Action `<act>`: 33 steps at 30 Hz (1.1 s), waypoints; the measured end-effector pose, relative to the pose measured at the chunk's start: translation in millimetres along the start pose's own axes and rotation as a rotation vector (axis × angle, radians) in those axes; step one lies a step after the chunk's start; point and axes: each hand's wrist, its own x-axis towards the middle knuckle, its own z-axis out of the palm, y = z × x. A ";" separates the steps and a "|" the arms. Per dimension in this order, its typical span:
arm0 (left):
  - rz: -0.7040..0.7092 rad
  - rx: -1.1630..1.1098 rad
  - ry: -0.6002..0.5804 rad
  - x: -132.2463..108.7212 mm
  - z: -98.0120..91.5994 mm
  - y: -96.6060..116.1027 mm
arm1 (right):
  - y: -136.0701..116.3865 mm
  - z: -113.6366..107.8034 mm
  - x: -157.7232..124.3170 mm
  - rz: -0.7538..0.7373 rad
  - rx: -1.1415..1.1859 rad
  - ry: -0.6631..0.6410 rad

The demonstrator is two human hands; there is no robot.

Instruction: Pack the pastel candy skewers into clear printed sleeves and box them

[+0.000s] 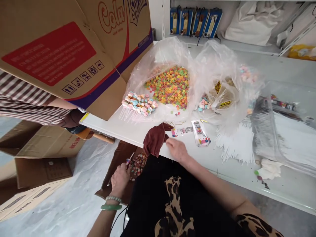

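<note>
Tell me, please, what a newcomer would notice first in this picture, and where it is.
The eye goes first to the heap of bright candy rings in a clear plastic bag on the white table. At upper left, a big cardboard box fills the corner. Lower down, the left hand holds a small candy stick, and the right hand rests on the table beside a maroon cloth.

My view is bright, with soft light and only faint shadows. The plastic bag (158, 62) shines white in spots. The big cardboard box (61, 49) near the edge looks bent and stretched. Most things look sharp to me.
</note>
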 end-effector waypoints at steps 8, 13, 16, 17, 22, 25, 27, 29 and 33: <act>0.001 -0.055 0.051 31.1 -8.6 18.5 | 58.3 -37.6 34.5 -0.006 -0.485 0.245; 0.388 -0.334 0.446 21.3 -67.6 94.8 | 70.3 -32.1 31.9 -0.131 -0.370 0.257; 0.579 -0.557 0.450 22.5 -94.6 143.5 | 71.4 -29.1 27.3 -0.252 -0.273 0.306; 0.647 -0.616 0.415 24.3 -101.8 157.4 | 71.1 -29.1 25.4 -0.280 -0.249 0.330; 0.626 -0.385 0.463 32.2 -122.3 186.2 | 70.4 -33.7 15.0 -0.305 -0.188 0.447; 0.387 -0.144 0.468 36.5 -118.6 175.9 | 72.3 -33.3 9.7 -0.286 -0.141 0.466; 0.286 -0.062 0.338 42.3 -111.4 168.6 | 72.1 -30.5 7.4 -0.278 -0.118 0.449; 0.276 -0.039 0.191 49.6 -104.8 165.2 | 69.6 -27.3 6.8 -0.259 -0.121 0.441; 0.267 -0.066 0.076 57.0 -101.1 163.3 | 61.6 -25.2 12.3 -0.171 -0.237 0.444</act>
